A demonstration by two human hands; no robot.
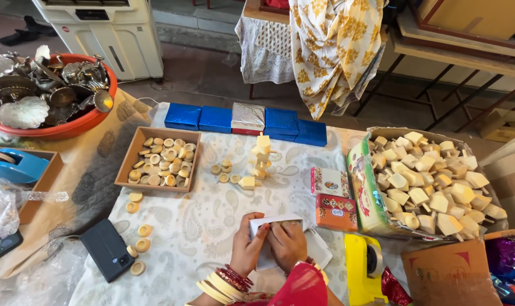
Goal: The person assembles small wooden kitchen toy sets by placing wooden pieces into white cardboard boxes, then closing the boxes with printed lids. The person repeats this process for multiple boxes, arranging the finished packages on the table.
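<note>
My left hand [247,245] and my right hand [288,243] both grip a white folded card box [272,222] low in the middle of the view, over a patterned cloth. Bangles circle both wrists. Just past the hands lie a small white printed box [327,181] and a red printed box [336,212]. Farther ahead, a small stack of pale wooden blocks [261,154] stands upright, with one block [247,182] and a few wooden rings [223,170] beside it.
A tray of wooden rings [161,161] sits at the left, a carton of wooden blocks [426,184] at the right. Blue wrapped boxes [215,119] line the far edge. A dark phone [108,249], yellow tape dispenser [364,266], red basin of metal pieces [48,93] are around.
</note>
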